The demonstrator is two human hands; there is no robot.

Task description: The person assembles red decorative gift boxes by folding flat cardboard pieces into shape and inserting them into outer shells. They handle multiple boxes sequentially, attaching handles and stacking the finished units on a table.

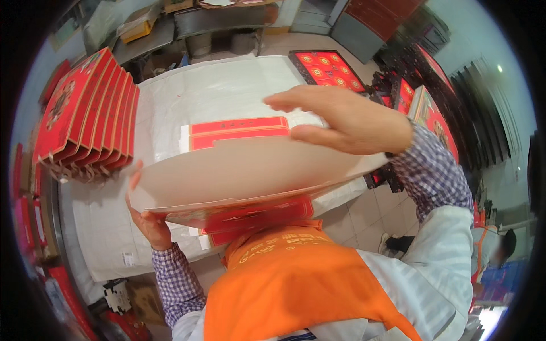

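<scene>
A large cardboard box blank (250, 170), pale grey on the side facing up and red printed on its outer side, stands tilted across the near part of the table in front of me. My left hand (152, 230) grips its left end, the thumb on the near side and fingers round the far edge. Over its far right part is my right hand (352, 122), fingers stretched out and apart, holding nothing. Whether its lower side touches the cardboard I cannot tell. Just beyond the blank lies a red printed panel (239, 126) with white end tabs.
Several red folded boxes (85, 119) with ribbons stand in a row at the table's left. A white sheet covers the table (102, 238). At the far right corner sits a dark tray (330, 68) with red pieces. Another person (486, 250) is at the right edge.
</scene>
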